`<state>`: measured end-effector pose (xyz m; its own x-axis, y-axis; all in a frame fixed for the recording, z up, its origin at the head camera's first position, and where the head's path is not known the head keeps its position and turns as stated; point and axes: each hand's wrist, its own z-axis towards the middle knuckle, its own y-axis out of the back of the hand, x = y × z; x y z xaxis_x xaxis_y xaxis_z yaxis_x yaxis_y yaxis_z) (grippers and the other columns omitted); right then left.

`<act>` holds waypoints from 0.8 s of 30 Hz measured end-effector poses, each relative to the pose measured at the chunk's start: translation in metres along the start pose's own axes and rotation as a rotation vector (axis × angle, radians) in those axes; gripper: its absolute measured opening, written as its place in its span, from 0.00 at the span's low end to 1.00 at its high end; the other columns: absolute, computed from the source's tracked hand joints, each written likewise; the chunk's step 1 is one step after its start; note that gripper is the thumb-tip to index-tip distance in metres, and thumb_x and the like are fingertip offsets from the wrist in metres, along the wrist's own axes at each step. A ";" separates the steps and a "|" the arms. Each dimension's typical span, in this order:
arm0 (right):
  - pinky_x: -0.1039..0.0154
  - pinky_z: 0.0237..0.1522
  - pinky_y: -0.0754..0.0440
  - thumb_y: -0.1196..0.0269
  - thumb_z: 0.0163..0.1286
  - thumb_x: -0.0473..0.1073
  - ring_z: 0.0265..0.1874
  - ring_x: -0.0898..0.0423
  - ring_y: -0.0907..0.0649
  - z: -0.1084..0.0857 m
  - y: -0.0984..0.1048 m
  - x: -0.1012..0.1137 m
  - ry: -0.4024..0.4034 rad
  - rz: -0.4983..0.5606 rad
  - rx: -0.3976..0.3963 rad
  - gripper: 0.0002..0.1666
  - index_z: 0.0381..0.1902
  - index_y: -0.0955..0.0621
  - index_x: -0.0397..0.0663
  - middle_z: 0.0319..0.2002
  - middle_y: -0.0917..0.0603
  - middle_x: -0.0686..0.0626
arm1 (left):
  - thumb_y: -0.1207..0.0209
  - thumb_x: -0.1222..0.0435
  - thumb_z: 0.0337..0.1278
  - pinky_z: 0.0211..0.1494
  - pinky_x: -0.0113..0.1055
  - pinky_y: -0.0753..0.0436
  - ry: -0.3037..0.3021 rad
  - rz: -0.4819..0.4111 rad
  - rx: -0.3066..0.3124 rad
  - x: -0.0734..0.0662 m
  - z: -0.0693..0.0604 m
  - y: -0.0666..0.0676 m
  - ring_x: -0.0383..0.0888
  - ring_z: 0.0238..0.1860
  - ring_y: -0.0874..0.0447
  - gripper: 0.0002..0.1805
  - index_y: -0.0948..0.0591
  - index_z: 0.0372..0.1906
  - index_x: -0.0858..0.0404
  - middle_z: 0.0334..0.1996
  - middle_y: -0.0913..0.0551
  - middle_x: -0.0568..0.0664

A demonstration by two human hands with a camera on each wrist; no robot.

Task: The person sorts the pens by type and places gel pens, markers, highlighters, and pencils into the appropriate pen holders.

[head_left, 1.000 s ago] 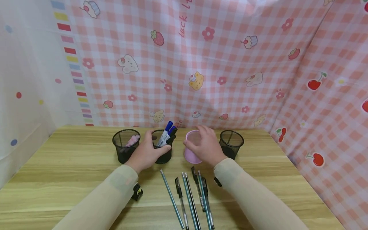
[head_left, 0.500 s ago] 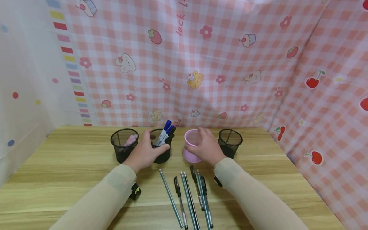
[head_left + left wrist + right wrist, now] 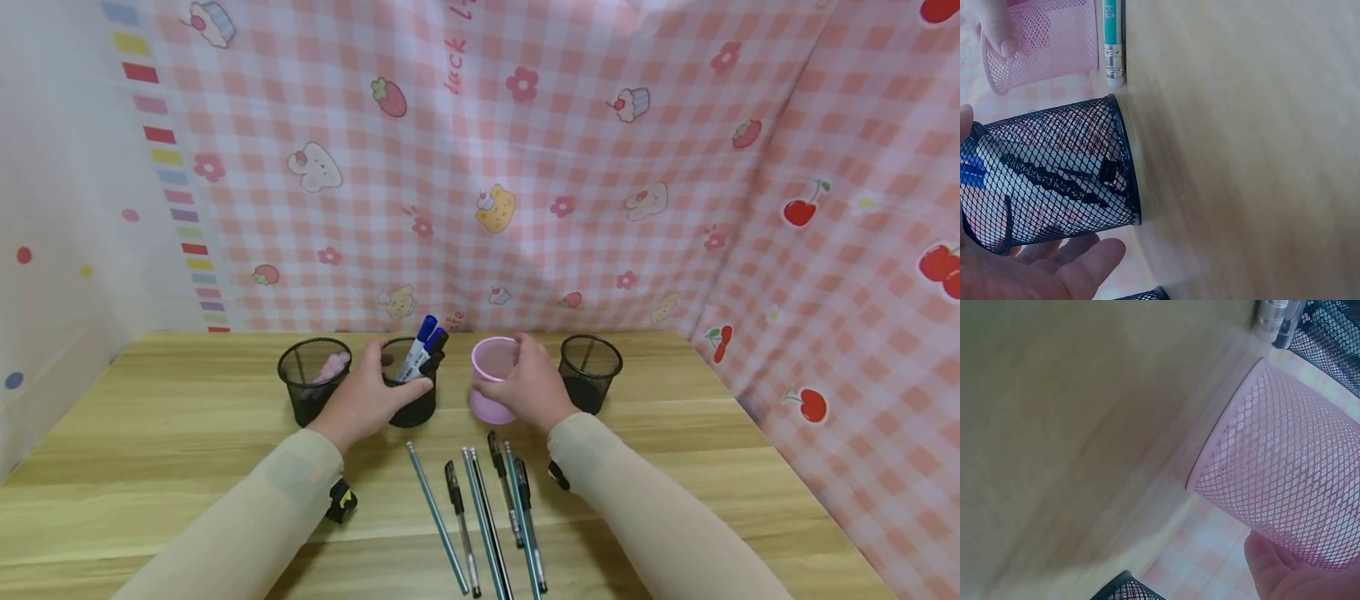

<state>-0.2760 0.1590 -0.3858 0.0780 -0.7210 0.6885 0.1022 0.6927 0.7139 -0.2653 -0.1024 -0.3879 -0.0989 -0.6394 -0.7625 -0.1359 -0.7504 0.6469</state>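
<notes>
My left hand [image 3: 363, 400] grips a black mesh pen holder [image 3: 415, 411], thumb on the near side and fingers around its far left. Several whiteboard markers [image 3: 420, 346] with blue and black caps lean inside it; their print shows through the mesh [image 3: 1054, 181] in the left wrist view. My right hand [image 3: 534, 385] holds a pink mesh pen holder [image 3: 489, 408] by its right side, with the thumb across the front. Both holders stand upright on the wooden table. In the right wrist view, fingertips [image 3: 1266, 556] touch the pink mesh, and part of that hand is cut off.
A black mesh holder [image 3: 307, 404] with a pink item [image 3: 333, 365] inside stands at far left. Another black mesh holder [image 3: 588, 387] is at far right. Pencils [image 3: 435, 512] and black-capped pens [image 3: 459, 517] lie in front. A patterned cloth [image 3: 450, 167] hangs behind.
The right hand's fingers have settled closer around the pink holder. The head view has shifted slightly, moving the scene left. The left hand stays at its holder.
</notes>
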 end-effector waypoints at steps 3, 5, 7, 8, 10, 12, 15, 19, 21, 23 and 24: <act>0.43 0.62 0.16 0.17 0.52 0.55 0.61 0.40 0.19 -0.001 0.001 0.001 -0.014 0.024 -0.001 0.63 0.77 0.36 0.39 0.65 0.23 0.37 | 0.37 0.30 0.59 0.77 0.65 0.32 0.007 0.004 0.001 0.000 0.000 0.001 0.66 0.78 0.34 0.63 0.54 0.86 0.57 0.82 0.40 0.65; 0.43 0.63 0.16 0.16 0.52 0.55 0.61 0.41 0.19 -0.001 0.000 0.000 -0.020 0.029 -0.004 0.63 0.77 0.36 0.38 0.65 0.23 0.37 | 0.36 0.31 0.59 0.76 0.65 0.31 0.012 0.007 0.004 -0.001 0.000 0.001 0.66 0.78 0.34 0.63 0.54 0.86 0.57 0.82 0.40 0.64; 0.43 0.63 0.17 0.17 0.52 0.55 0.62 0.41 0.19 -0.001 0.000 0.000 -0.028 0.031 -0.003 0.62 0.76 0.35 0.39 0.65 0.22 0.37 | 0.36 0.30 0.59 0.76 0.65 0.31 0.018 0.017 0.006 -0.002 -0.001 0.002 0.66 0.78 0.34 0.63 0.54 0.86 0.56 0.82 0.40 0.64; 0.43 0.63 0.17 0.16 0.52 0.56 0.62 0.41 0.19 0.000 -0.001 0.000 -0.032 0.030 -0.003 0.62 0.76 0.35 0.39 0.64 0.22 0.37 | 0.37 0.30 0.59 0.76 0.65 0.31 0.019 0.024 0.009 -0.003 -0.001 0.003 0.66 0.78 0.34 0.63 0.55 0.86 0.56 0.82 0.41 0.64; 0.43 0.63 0.17 0.17 0.53 0.56 0.62 0.40 0.19 0.000 -0.001 -0.001 -0.036 0.028 -0.006 0.62 0.76 0.36 0.39 0.65 0.22 0.37 | 0.37 0.30 0.59 0.76 0.66 0.32 0.018 0.032 0.012 -0.005 -0.002 0.004 0.67 0.78 0.35 0.64 0.55 0.86 0.57 0.83 0.42 0.65; 0.43 0.63 0.17 0.16 0.52 0.55 0.62 0.40 0.19 0.000 -0.001 -0.001 -0.039 0.035 -0.008 0.62 0.76 0.35 0.39 0.64 0.22 0.37 | 0.38 0.28 0.58 0.77 0.66 0.33 0.015 0.039 0.014 -0.006 -0.003 0.004 0.67 0.79 0.37 0.66 0.58 0.87 0.57 0.83 0.44 0.65; 0.44 0.63 0.16 0.16 0.52 0.54 0.61 0.40 0.18 0.000 -0.002 -0.001 -0.037 0.051 -0.011 0.61 0.75 0.35 0.39 0.64 0.22 0.37 | 0.38 0.25 0.54 0.78 0.66 0.35 0.006 0.038 0.013 -0.008 -0.004 0.004 0.67 0.81 0.40 0.72 0.64 0.87 0.56 0.85 0.50 0.65; 0.44 0.63 0.16 0.16 0.52 0.53 0.61 0.40 0.18 0.000 -0.004 -0.002 -0.038 0.075 -0.012 0.61 0.75 0.35 0.38 0.63 0.22 0.37 | 0.42 0.21 0.52 0.80 0.65 0.39 -0.016 0.065 -0.004 -0.014 -0.011 0.007 0.66 0.83 0.47 0.76 0.75 0.84 0.54 0.86 0.57 0.64; 0.43 0.63 0.16 0.16 0.52 0.53 0.61 0.40 0.18 0.000 -0.005 -0.002 -0.041 0.080 -0.013 0.61 0.75 0.35 0.38 0.63 0.22 0.37 | 0.44 0.21 0.55 0.81 0.65 0.40 -0.037 0.093 -0.018 -0.020 -0.019 0.009 0.66 0.83 0.49 0.75 0.77 0.83 0.55 0.86 0.60 0.64; 0.43 0.63 0.16 0.16 0.52 0.53 0.61 0.40 0.18 0.001 -0.005 -0.002 -0.045 0.078 -0.017 0.61 0.75 0.36 0.38 0.63 0.22 0.36 | 0.44 0.24 0.58 0.81 0.65 0.42 -0.074 0.128 -0.039 -0.026 -0.028 0.010 0.66 0.84 0.53 0.73 0.77 0.83 0.57 0.86 0.63 0.63; 0.44 0.63 0.16 0.16 0.52 0.53 0.61 0.40 0.18 0.001 -0.005 -0.002 -0.047 0.077 -0.019 0.61 0.75 0.35 0.38 0.63 0.22 0.37 | 0.44 0.25 0.60 0.81 0.65 0.42 -0.101 0.149 -0.054 -0.030 -0.033 0.011 0.66 0.84 0.54 0.71 0.75 0.84 0.58 0.86 0.64 0.63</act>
<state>-0.2774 0.1573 -0.3906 0.0392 -0.6640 0.7467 0.1170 0.7452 0.6565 -0.2313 -0.0973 -0.3574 -0.2124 -0.7261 -0.6540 -0.0596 -0.6584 0.7503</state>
